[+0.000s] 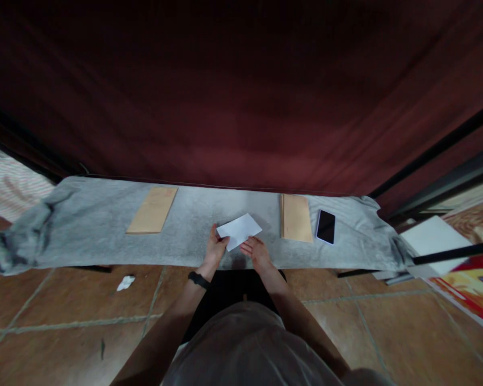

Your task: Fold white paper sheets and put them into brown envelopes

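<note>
A folded white sheet of paper [240, 230] is held tilted above the grey cloth, between my two hands. My left hand [216, 249], with a black band on its wrist, pinches the paper's left end, thumb on top. At the paper's lower right edge is my right hand [256, 251], its thumb over the paper and its fingers partly beneath. To the right lies a stack of brown envelopes [297, 218]. Another brown envelope [153, 210] lies flat on the left.
A grey cloth [96, 225] covers the long narrow table. Right of the stack lies a dark-screened phone [326, 227]. A dark red curtain [233, 107] hangs behind the table. Crumpled white paper [125, 283] is on the tiled floor; a colourful box [473, 287] stands at far right.
</note>
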A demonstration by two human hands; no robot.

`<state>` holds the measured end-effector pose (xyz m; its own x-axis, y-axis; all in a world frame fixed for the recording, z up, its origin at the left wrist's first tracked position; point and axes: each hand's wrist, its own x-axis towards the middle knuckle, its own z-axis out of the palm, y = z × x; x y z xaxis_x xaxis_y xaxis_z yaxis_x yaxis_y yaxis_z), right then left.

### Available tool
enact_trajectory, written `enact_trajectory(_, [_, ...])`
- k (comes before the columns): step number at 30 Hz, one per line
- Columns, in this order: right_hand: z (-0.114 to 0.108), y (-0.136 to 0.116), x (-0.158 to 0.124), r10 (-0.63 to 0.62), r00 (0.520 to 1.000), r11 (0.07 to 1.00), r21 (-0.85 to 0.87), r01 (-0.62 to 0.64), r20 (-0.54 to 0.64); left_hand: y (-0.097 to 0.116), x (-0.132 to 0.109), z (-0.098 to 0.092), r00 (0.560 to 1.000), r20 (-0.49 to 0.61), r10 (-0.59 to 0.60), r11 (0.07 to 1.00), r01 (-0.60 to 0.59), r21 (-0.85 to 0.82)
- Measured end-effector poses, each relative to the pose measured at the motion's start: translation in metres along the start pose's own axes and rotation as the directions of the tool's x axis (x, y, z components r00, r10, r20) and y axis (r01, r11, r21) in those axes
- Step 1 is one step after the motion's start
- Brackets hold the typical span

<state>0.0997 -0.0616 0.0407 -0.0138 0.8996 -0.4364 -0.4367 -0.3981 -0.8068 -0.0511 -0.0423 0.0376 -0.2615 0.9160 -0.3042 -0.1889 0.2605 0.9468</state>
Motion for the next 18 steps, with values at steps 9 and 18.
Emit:
enact_trajectory(9, [-0.017,0.002,-0.011,-0.186,0.973,0.792,-0.564,0.233,0.14,0.014,0.048,-0.027,0.976,0.196,0.094,0.86,-0.179,0.479])
enact_trajectory(18, [-0.022,0.028,-0.007,-0.387,0.756,-0.166,-0.847,0.505,0.527,-0.002,0.024,-0.019,0.871,0.258,0.418,0.374,-0.424,0.825])
